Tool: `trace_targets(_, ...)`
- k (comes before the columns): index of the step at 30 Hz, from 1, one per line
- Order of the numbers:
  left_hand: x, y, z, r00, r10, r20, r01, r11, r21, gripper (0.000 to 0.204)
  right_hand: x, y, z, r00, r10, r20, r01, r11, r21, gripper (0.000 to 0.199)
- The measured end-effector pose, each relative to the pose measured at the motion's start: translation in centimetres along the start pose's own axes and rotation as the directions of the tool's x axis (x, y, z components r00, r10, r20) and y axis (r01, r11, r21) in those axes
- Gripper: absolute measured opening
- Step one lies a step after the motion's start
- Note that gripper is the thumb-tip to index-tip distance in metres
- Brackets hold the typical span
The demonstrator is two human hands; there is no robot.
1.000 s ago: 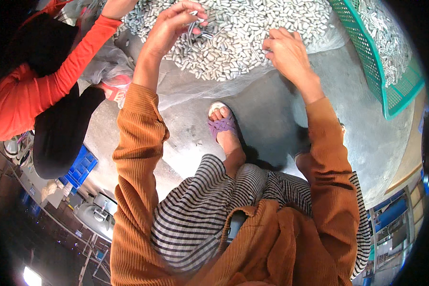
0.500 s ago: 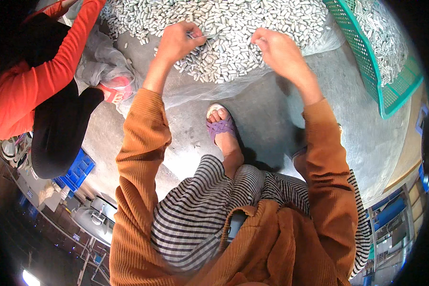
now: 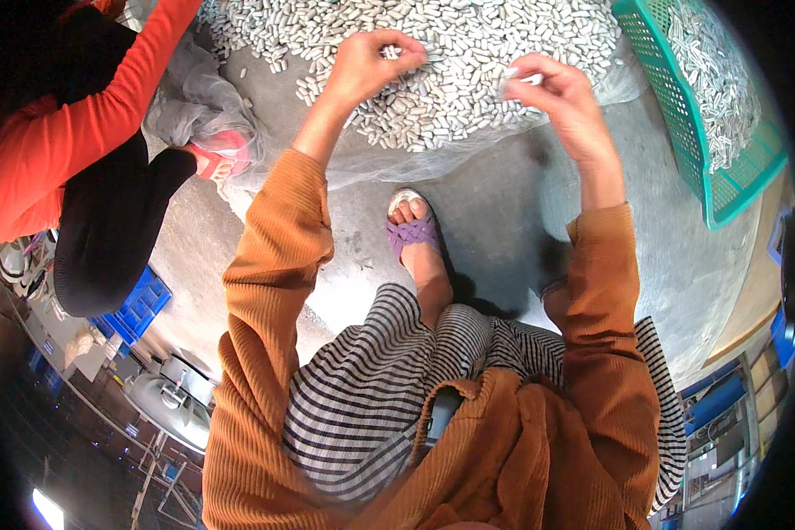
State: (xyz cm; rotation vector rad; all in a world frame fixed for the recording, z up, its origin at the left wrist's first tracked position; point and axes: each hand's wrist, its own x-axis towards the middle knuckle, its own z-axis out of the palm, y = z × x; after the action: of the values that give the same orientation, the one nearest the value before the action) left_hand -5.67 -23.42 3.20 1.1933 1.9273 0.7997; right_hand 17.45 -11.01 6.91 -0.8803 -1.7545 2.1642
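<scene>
Hands raised over the floor heap of pale oblong pieces [image 3: 468, 71]: left hand [image 3: 371, 66] at 11 o'clock and right hand [image 3: 556, 93] at 1 o'clock each pinch one piece, the heap directly beneath, nearer the left.

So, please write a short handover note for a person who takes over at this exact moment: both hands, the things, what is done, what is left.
Left hand: raised over the pile of small white pieces, fingers pinched on a few of them.
Right hand: raised over the pile's near edge, pinching one white piece.
Green basket at the right already holds many pieces.
Left: the large pile on the grey sheet.
Another person's orange sleeve is nearby.
</scene>
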Motion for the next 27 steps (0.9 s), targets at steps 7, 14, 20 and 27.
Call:
trace_targets(7,0.7,0.6,2.4,0.955,0.293,-0.045,-0.252,0.882,0.398,0.015,0.4,0.3,-1.2,0.9,-0.372,0.228,-0.024,0.48,0.877,0.019)
trace_targets(14,-2.0,10.1,-0.2,0.914,0.384,0.128,-0.401,0.905,0.142,0.021,0.5,4.4,2.9,0.941,0.324,0.101,-0.289,0.607,0.74,0.038)
trace_targets(20,-2.1,8.8,-1.6,0.849,0.515,0.121,-0.528,0.839,0.132,0.026,1.8,4.8,5.6,0.913,0.406,0.027,-0.192,0.371,0.908,0.038)
trace_targets(27,-1.7,-1.8,-7.7,0.99,-0.108,-0.087,0.138,0.828,0.543,0.02,3.2,2.8,6.6,0.924,0.379,-0.054,-0.368,0.918,0.147,0.033)
